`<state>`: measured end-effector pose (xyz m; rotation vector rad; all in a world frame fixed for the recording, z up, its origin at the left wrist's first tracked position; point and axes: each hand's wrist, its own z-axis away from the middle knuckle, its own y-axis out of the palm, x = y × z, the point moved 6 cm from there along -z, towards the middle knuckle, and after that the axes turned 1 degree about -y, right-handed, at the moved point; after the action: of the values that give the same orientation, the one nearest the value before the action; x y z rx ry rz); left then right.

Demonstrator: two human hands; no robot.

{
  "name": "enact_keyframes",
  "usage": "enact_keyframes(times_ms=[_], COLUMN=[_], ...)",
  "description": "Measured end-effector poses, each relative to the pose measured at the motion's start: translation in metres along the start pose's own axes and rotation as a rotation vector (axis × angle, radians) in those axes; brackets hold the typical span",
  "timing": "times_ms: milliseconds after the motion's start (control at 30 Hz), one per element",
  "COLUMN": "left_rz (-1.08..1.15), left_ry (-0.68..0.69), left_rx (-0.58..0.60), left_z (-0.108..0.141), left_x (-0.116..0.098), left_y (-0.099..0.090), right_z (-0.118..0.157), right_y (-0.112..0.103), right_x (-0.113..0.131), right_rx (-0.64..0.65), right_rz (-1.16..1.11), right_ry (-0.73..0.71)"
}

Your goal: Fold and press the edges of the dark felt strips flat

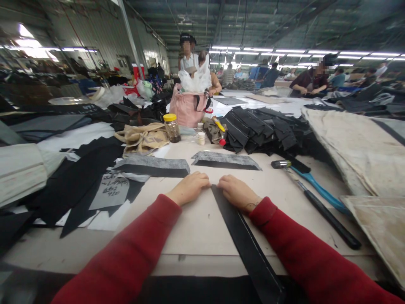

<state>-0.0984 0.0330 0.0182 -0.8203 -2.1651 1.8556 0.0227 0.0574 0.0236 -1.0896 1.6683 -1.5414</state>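
A long black strip of fabric or leather (242,236) runs from between my hands toward me and over the table's near edge. My right hand (237,192) is closed on its far end, fingers curled over the edge. At the strip's far corner, my left hand (193,186) is closed too, its fingertips pinched together; what lies under them is mostly hidden. Just beyond the hands lie two stacks of black pieces with grey fuzzy backing, a left stack (155,164) and a right stack (226,160).
On the right lie a hammer (329,215) and a blue-handled tool (322,188). Behind are a heap of black pieces (259,126), a yellow-lidded jar (171,128) and a pink bag (188,109). Black sheets (79,177) and a handwritten note (110,191) lie left. Co-workers are farther back.
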Motion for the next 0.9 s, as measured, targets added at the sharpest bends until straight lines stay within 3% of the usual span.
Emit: enact_keyframes(times_ms=[133, 267, 367, 500, 567, 900], left_rz=[0.039, 0.131, 0.152, 0.119, 0.114, 0.097], left_ry=[-0.075, -0.116, -0.1, -0.123, -0.121, -0.096], left_rx=[-0.112, -0.278, -0.194, -0.155, -0.155, -0.122], left_z=[0.002, -0.005, -0.014, -0.016, -0.016, -0.016], left_x=[0.005, -0.011, -0.027, -0.029, -0.027, -0.027], left_y=[-0.009, -0.012, 0.005, 0.016, 0.017, 0.016], right_z=[-0.001, -0.001, 0.001, 0.01, 0.013, 0.011], right_y=[0.0, 0.002, 0.002, 0.004, 0.005, 0.001], right_x=[0.001, -0.003, -0.015, -0.049, -0.058, -0.045], right_rx=[-0.017, -0.05, -0.087, -0.157, -0.165, -0.124], right_rz=[-0.019, -0.079, -0.271, -0.573, -0.64, -0.574], right_ry=[0.005, 0.025, 0.055, 0.313, 0.373, 0.213])
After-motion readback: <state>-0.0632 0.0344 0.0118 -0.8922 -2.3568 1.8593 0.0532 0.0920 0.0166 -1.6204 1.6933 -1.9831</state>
